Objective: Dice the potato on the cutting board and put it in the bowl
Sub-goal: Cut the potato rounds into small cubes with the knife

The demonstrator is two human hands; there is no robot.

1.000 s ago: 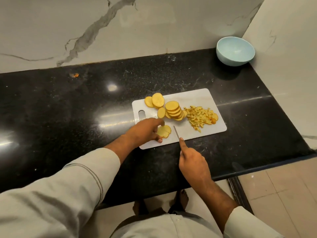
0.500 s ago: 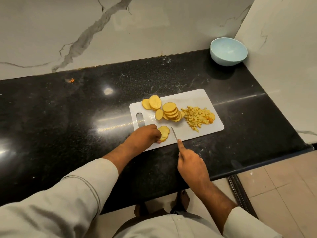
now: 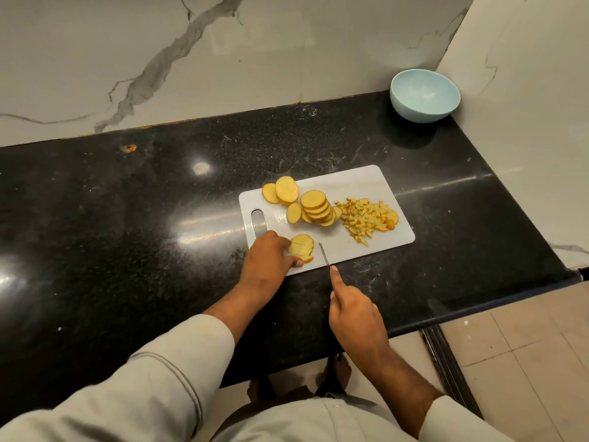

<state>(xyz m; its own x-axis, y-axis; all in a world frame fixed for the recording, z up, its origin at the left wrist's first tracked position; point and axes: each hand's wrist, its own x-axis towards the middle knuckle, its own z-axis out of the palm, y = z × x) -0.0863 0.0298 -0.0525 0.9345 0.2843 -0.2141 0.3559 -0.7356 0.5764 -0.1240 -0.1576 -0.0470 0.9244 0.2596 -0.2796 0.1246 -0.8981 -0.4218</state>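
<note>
A white cutting board (image 3: 360, 183) lies on the black counter. On it are round potato slices (image 3: 314, 204), a pile of diced potato (image 3: 366, 218) to the right, and a small stack of slices cut into strips (image 3: 302, 247) near the front edge. My left hand (image 3: 267, 260) holds that stack from its left side with curled fingers. My right hand (image 3: 353, 309) grips a knife (image 3: 324, 255), index finger along the spine, the blade just right of the stack. A light blue bowl (image 3: 425, 95) stands empty at the back right corner.
The black counter (image 3: 127, 234) stretches wide to the left of the board. Marble walls close it off behind and on the right. The counter's front edge runs just below my right hand, with tiled floor (image 3: 526, 362) beyond it.
The view has shifted slightly. My left hand has slid back to the left on the stack, showing more of the slices with cut lines across them. The knife stays just right of the stack.
</note>
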